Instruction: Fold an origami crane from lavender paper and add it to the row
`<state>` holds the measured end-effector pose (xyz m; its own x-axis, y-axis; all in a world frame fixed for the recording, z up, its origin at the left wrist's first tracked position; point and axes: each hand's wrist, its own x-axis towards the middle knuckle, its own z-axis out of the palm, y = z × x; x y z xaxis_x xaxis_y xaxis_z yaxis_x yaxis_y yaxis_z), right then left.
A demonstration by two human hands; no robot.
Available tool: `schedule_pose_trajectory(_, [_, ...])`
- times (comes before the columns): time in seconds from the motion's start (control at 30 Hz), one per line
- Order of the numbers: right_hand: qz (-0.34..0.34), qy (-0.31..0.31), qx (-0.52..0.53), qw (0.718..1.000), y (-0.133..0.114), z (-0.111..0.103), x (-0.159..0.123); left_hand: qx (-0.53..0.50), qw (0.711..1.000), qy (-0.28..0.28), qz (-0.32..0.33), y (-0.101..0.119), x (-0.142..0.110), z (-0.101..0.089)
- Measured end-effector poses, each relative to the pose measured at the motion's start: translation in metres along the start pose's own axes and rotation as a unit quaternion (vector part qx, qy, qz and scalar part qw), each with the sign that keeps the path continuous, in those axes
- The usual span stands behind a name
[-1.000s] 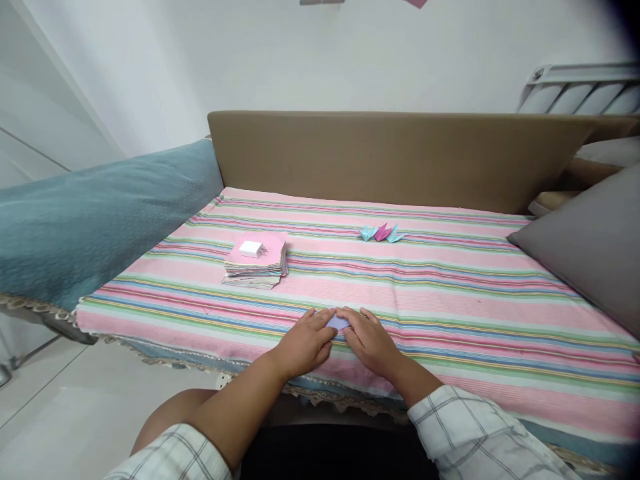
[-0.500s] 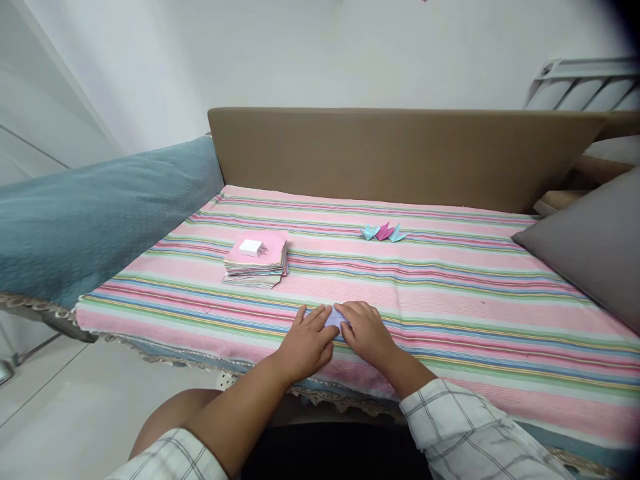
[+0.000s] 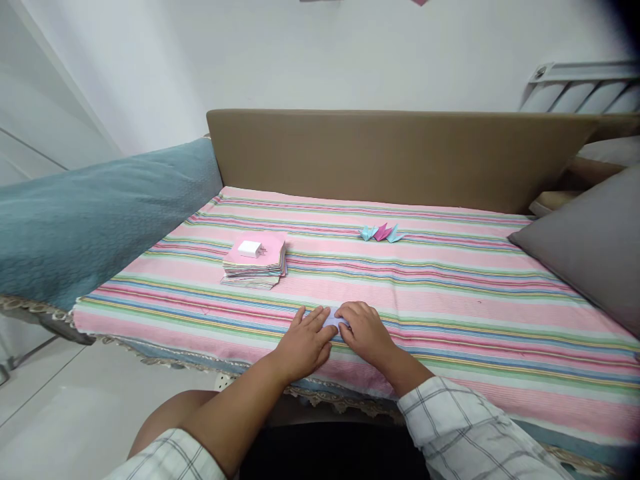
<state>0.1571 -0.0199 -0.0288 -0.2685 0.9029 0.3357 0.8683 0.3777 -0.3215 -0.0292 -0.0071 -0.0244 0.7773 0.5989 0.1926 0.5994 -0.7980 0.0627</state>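
A small piece of light purple paper (image 3: pixel 333 320) lies on the striped cloth between my hands, mostly covered by them. My left hand (image 3: pixel 306 343) rests flat over its left part, fingers spread and the thumb pointing across the sheet. On the right side, my right hand (image 3: pixel 366 330) has its fingers curled and its thumb bent in, gripping the paper's edge. How the sheet is folded is hidden under the fingers. Farther back stand folded paper cranes (image 3: pixel 383 232), light blue and magenta, side by side.
A stack of square coloured paper (image 3: pixel 255 270) sits to the left, with a white charger plug (image 3: pixel 250 249) on top. The pink striped cloth (image 3: pixel 450 300) covers the seat. A grey cushion (image 3: pixel 590 247) is at the right, a brown backrest (image 3: pixel 390 157) behind, a blue-covered armrest (image 3: pixel 110 207) left.
The view has tilted very slightly. Both hands stay at the paper; my right fingers seem a little more bent, otherwise nothing has visibly moved.
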Motion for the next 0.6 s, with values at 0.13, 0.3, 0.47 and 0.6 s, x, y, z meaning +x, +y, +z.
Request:
schedule_pose_trajectory(0.13, [-0.006, 0.007, -0.037, 0.999, 0.000, 0.004, -0.001, 0.004, 1.000, 0.002, -0.001, 0.000, 0.000, 0.001])
schedule_pose_trajectory(0.3, [-0.021, 0.013, -0.085, 0.996, -0.001, 0.003, -0.003, 0.003, 1.000, -0.001, -0.005, 0.000, 0.000, 0.001])
schedule_pose_trajectory(0.47, [0.003, 0.040, -0.100, 0.994, 0.000, -0.002, -0.008, -0.008, 1.000, 0.006, -0.017, 0.001, 0.001, 0.002])
schedule_pose_trajectory(0.6, [0.022, 0.051, -0.081, 0.995, 0.002, -0.004, -0.013, -0.006, 1.000, 0.004, -0.027, 0.001, 0.002, 0.005])
